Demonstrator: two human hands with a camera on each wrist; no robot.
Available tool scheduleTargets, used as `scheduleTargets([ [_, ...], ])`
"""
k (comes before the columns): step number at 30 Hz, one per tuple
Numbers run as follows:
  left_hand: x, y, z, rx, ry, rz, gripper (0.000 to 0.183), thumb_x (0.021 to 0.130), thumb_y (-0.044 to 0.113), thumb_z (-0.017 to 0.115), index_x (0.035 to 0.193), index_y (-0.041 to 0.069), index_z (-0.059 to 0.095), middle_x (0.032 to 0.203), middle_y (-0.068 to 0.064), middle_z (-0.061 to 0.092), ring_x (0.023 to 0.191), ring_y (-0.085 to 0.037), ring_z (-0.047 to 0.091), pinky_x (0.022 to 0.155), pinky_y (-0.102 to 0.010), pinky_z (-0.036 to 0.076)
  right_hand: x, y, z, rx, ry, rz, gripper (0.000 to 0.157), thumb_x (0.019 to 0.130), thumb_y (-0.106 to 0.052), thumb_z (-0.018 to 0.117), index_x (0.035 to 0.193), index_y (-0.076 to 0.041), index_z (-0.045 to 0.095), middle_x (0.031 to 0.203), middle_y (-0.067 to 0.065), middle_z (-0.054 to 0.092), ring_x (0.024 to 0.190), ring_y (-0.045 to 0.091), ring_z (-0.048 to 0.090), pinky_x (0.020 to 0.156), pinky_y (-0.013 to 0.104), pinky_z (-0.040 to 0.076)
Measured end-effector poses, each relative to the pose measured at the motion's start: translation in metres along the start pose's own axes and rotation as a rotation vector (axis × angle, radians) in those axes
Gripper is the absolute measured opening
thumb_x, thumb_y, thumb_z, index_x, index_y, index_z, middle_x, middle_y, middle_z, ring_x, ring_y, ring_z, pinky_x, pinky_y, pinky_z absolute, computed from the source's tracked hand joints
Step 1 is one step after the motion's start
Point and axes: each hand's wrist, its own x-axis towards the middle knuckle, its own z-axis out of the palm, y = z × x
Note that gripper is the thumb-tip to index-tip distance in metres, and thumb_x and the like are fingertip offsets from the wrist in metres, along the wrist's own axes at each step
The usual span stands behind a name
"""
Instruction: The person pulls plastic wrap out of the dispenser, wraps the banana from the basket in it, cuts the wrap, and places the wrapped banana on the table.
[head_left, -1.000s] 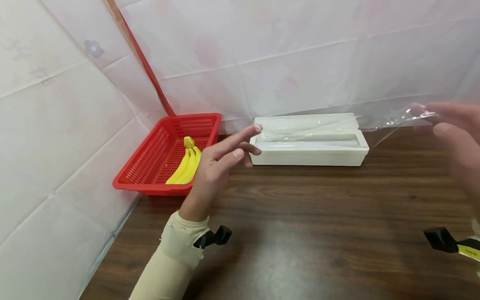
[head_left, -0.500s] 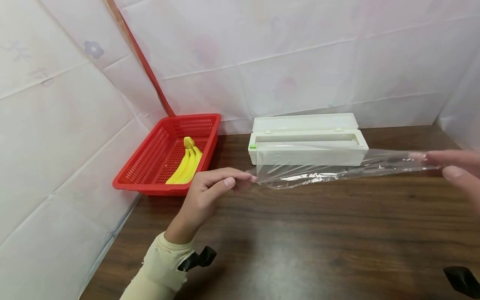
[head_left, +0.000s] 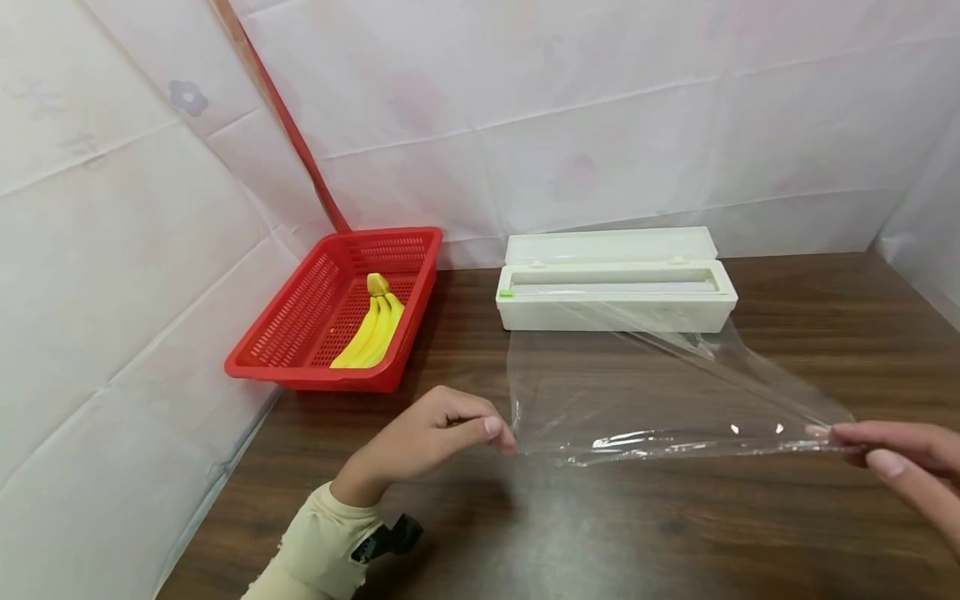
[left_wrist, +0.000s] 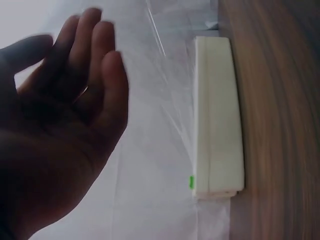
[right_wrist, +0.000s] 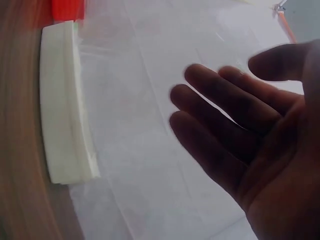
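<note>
A sheet of clear plastic wrap runs from a white wrap dispenser box toward the front of the table. At the sheet's near left corner, my left hand pinches the film between thumb and fingers. The opposite near corner is gripped by my right hand, at the right edge of the head view. Between them the front edge is stretched and gathered into shiny folds. The box's lid is up, showing the roll inside. Both wrist views show the hands dark, beside the box.
A red plastic basket stands at the left with a bunch of bananas in it. White sheeting with faint flowers closes off the back and left. The brown wooden table extends toward the front.
Both hands have come down toward the front of the table, drawing the film out of the box. My left hand, earlier open near the box, now holds the film's left corner.
</note>
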Motion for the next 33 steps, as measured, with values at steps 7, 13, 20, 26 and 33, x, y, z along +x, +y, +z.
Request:
scheduleTargets([
  [7,-0.002,-0.009,-0.004,0.061,-0.189,-0.058,0.022,0.105,0.02,0.054,0.098,0.011,0.074,0.091,0.003,0.072,0.085,-0.015,0.067,0.082,-0.033,0.055,-0.016,-0.007,0.003,-0.292,-0.14,-0.007,0.044,0.082,0.026,0.058,0.115,0.0,0.071,0.105,0.001,0.075,0.102,-0.002,0.066,0.086,0.006,0.044],
  [13,-0.001,-0.022,-0.001,0.07,-0.264,-0.087,0.022,0.104,0.021,0.055,0.097,0.012,0.073,0.09,0.001,0.072,0.086,-0.021,0.068,0.083,-0.03,0.055,-0.023,0.004,0.008,-0.498,-0.278,-0.045,0.048,0.081,0.013,0.072,0.11,-0.024,0.073,0.097,-0.015,0.073,0.091,-0.006,0.066,0.076,0.004,0.043],
  [20,0.001,-0.039,0.004,0.085,-0.313,-0.144,0.022,0.105,0.022,0.054,0.095,0.013,0.071,0.09,-0.01,0.072,0.086,-0.024,0.069,0.081,-0.028,0.055,-0.023,0.024,0.007,-0.515,-0.512,0.07,0.029,0.092,-0.004,0.069,0.109,-0.027,0.073,0.099,-0.025,0.068,0.085,-0.007,0.062,0.064,0.011,0.045],
  [26,0.002,-0.051,0.006,0.126,-0.326,-0.178,0.021,0.105,0.021,0.053,0.099,0.012,0.072,0.091,-0.002,0.072,0.087,-0.016,0.069,0.08,-0.026,0.054,-0.016,0.038,0.007,-0.462,-0.684,-0.003,0.027,0.095,-0.003,0.065,0.113,-0.022,0.074,0.107,-0.022,0.069,0.091,-0.006,0.064,0.068,0.011,0.047],
  [33,0.001,-0.059,0.005,0.125,-0.372,-0.231,0.021,0.104,0.024,0.054,0.105,0.012,0.071,0.091,0.001,0.072,0.087,-0.013,0.07,0.079,-0.026,0.054,-0.013,0.044,0.008,-0.254,-0.789,0.061,0.03,0.097,0.001,0.06,0.119,-0.014,0.073,0.102,-0.017,0.071,0.088,-0.002,0.066,0.07,0.012,0.048],
])
